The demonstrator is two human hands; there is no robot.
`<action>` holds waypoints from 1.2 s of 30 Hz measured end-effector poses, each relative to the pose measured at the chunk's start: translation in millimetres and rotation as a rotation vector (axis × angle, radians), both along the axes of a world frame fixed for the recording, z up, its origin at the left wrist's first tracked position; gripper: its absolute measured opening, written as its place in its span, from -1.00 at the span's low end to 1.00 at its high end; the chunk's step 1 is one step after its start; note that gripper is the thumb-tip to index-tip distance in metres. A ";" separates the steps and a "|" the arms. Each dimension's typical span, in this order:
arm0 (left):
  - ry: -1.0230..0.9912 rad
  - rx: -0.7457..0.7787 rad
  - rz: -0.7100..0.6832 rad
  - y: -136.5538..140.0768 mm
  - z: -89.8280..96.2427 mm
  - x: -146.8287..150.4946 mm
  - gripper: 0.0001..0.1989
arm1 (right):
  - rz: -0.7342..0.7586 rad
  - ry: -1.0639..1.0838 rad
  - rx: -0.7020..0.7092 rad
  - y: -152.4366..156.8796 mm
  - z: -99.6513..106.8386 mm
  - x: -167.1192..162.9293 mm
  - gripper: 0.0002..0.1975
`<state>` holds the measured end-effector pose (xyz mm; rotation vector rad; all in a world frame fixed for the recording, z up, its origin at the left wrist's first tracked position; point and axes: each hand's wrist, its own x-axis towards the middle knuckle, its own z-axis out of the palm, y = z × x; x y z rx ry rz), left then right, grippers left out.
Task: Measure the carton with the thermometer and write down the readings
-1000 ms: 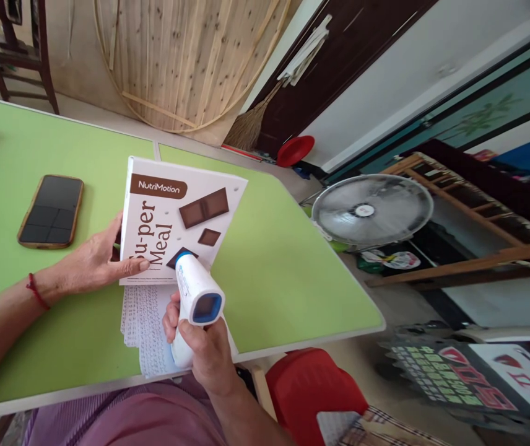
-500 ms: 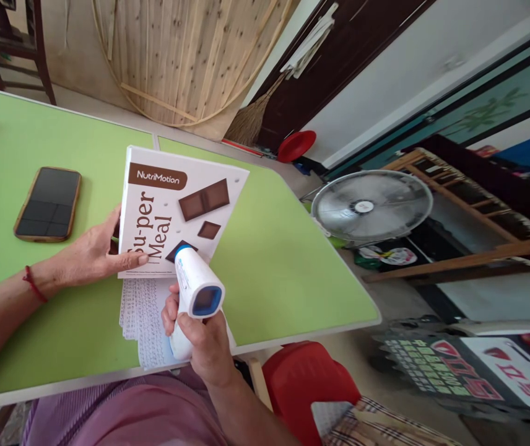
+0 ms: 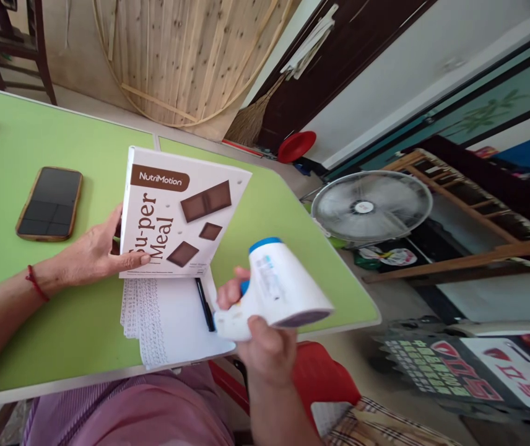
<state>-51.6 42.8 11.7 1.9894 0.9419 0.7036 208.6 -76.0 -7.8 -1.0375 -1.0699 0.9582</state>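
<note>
1. NutriMotion box [image 3: 184,214], white with brown chocolate pieces pictured on its front, stands on edge and leans at the near side of a green worktop [image 3: 91,322]. I cannot tell whether its lower edge meets the sheets beneath.
2. Far left, a phone [image 3: 50,203] in a brown case lies screen up on the green surface, near the person's left arm, which wears a red bracelet [image 3: 36,285].
3. The left hand [image 3: 100,251] grips the box by its left side, thumb laid across the front, the other fingers mostly out of sight behind it.
4. Just below the box, handwritten sheets [image 3: 172,325] fan out toward the near edge, a black pen [image 3: 205,306] resting along their right side.
5. The right hand [image 3: 262,341] is wrapped around the handle of a white-and-blue gun-shaped device [image 3: 281,285], raised at the near edge and apart from the box. Its blue-capped end points away from the person; its body is slightly blurred.
6. At right, a red chair [image 3: 325,375] sits below the worktop, and beyond the corner stands a round fan [image 3: 386,207].
</note>
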 end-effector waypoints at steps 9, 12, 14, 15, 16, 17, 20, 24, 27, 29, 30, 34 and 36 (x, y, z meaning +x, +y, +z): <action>0.018 0.006 -0.005 0.3 -0.2 -3.5 -0.21 | -0.070 -1.046 0.059 69.2 -10.1 85.2 -0.53; 0.024 -0.004 -0.007 0.1 0.2 -3.4 -0.22 | 0.040 -1.277 0.163 81.2 -13.6 88.3 -0.49; 0.018 -0.001 -0.008 0.1 0.0 -2.8 -0.23 | 0.073 -1.387 0.197 85.1 -14.6 88.3 -0.47; 0.013 0.007 -0.007 0.2 -0.1 -2.5 -0.24 | 0.078 -1.424 0.209 86.3 -14.9 88.0 -0.47; 0.009 0.013 -0.007 0.2 0.0 -2.1 -0.24 | 0.081 -1.450 0.219 87.4 -15.2 87.8 -0.46; 0.007 0.016 -0.008 0.3 0.1 -1.8 -0.24 | 0.085 -1.465 0.224 88.4 -15.6 87.8 -0.46; 0.010 0.010 -0.013 0.7 0.7 -1.6 -0.24 | 0.099 -1.481 0.221 91.1 -17.2 88.8 -0.45; 0.021 0.020 0.009 0.8 0.7 -2.2 -0.22 | 0.121 -1.525 0.238 91.3 -16.5 91.1 -0.42; 0.037 0.026 0.027 0.0 1.0 -1.6 -0.18 | 0.036 -1.509 0.346 82.9 -8.0 85.3 -0.46; 0.055 0.021 0.042 -0.8 1.8 -0.5 -0.16 | -0.017 -1.428 0.405 72.4 0.6 74.7 -0.62; 0.066 0.022 0.051 -1.1 2.3 0.0 -0.16 | 0.002 -1.383 0.405 66.4 4.7 67.7 -0.71; 0.131 0.084 0.095 -1.6 3.7 1.1 -0.20 | 0.174 -1.389 0.258 46.6 10.2 37.4 -0.94; 0.167 0.112 0.120 -2.0 4.4 1.7 -0.21 | 0.133 -1.445 0.193 43.0 5.4 26.5 -0.94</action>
